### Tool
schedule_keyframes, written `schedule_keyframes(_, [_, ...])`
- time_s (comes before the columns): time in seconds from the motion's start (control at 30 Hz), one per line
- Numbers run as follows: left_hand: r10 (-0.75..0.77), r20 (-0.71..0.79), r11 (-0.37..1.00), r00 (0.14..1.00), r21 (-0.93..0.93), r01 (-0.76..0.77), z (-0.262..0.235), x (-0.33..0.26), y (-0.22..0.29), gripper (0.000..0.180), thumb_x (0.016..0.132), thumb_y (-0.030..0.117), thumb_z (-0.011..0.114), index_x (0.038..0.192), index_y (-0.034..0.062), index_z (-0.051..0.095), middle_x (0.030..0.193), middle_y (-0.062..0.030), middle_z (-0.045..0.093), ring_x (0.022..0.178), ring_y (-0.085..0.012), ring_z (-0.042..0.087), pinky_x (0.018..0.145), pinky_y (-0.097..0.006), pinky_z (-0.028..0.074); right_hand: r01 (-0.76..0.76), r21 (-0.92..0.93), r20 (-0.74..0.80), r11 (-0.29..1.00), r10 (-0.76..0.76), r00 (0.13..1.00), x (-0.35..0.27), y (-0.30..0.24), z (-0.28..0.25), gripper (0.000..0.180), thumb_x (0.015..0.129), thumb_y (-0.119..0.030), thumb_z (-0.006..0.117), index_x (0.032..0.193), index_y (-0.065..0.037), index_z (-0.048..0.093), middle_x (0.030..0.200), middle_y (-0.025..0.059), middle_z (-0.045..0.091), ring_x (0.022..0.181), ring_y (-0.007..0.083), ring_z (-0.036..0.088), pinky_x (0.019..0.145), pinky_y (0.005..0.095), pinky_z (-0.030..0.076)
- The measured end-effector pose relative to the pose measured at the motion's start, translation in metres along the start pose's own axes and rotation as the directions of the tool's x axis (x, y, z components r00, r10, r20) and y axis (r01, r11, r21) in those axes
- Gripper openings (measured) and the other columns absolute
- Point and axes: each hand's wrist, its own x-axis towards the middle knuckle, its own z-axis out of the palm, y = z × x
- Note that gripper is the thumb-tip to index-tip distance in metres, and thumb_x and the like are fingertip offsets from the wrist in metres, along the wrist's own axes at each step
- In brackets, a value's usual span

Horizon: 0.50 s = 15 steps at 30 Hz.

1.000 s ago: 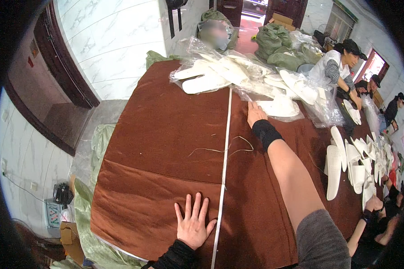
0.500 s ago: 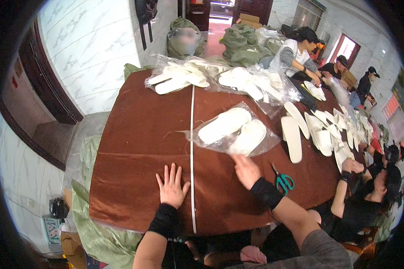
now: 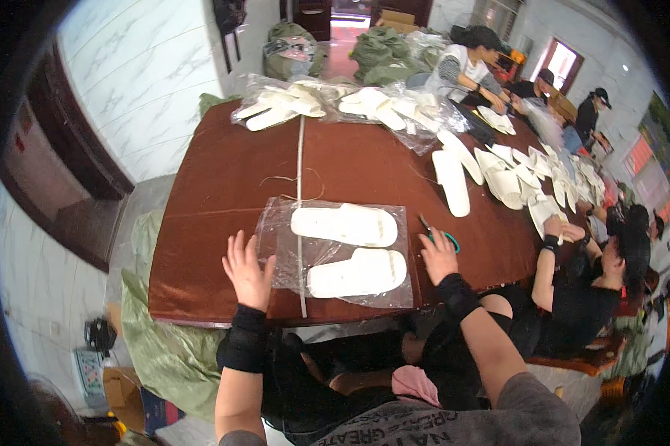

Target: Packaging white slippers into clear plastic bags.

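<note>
A pair of white slippers lies in front of me inside a clear plastic bag (image 3: pixel 281 266). Both point sideways, the far slipper (image 3: pixel 335 223) above the near slipper (image 3: pixel 350 275). My left hand (image 3: pixel 247 275), fingers spread, is at the bag's left edge and holds nothing; whether it touches the plastic I cannot tell. To the right of the bag, my right hand (image 3: pixel 439 257) has its fingers stretched out and apart. Teal-handled scissors (image 3: pixel 451 241) lie just beyond that hand, partly hidden by its fingers.
Bagged white slippers (image 3: pixel 283 104) line the far edge of the brown-covered table (image 3: pixel 201 260). Loose slippers (image 3: pixel 451 182) are heaped at the right, where a co-worker (image 3: pixel 587 275) handles one. Another person (image 3: pixel 469 70) works at the far side. A green sack (image 3: pixel 168 357) hangs below left.
The bagged slippers have come nearer and now lie flat and sideways between my hands. My left hand has moved left, my right hand right to beside the scissors. The view has shifted.
</note>
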Motion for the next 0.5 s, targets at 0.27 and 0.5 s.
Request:
schedule_keyframes(0.27, [0.058, 0.387, 0.936, 0.920, 0.300, -0.185, 0.011, -0.016, -0.030, 0.042, 0.083, 0.043, 0.063, 0.101, 0.0056, 0.067, 0.123, -0.0099, 0.058, 0.124, -0.0280, 0.046, 0.109, -0.057, 0.020, -0.166, 0.111, 0.070, 0.980, 0.159, 0.985, 0.017, -0.022, 0.002, 0.050, 0.093, -0.022, 0.051, 0.140, -0.011, 0.038, 0.149, 0.0160, 0.031, 0.137, 0.0342, 0.028, 0.108, 0.0571, 0.024])
schedule_keyframes(0.5, [-0.012, 0.153, 0.953, 0.988, 0.301, -0.035, 0.028, -0.013, -0.008, 0.049, 0.083, 0.047, 0.062, 0.111, 0.0064, 0.062, 0.117, -0.0113, 0.060, 0.111, -0.0275, 0.052, 0.089, -0.051, 0.039, -0.093, 0.309, 0.225, 0.947, 0.023, 0.974, 0.001, -0.083, 0.024, 0.063, 0.096, -0.036, 0.042, 0.149, -0.009, 0.021, 0.155, 0.0128, 0.021, 0.144, 0.0286, 0.015, 0.114, 0.0531, 0.010])
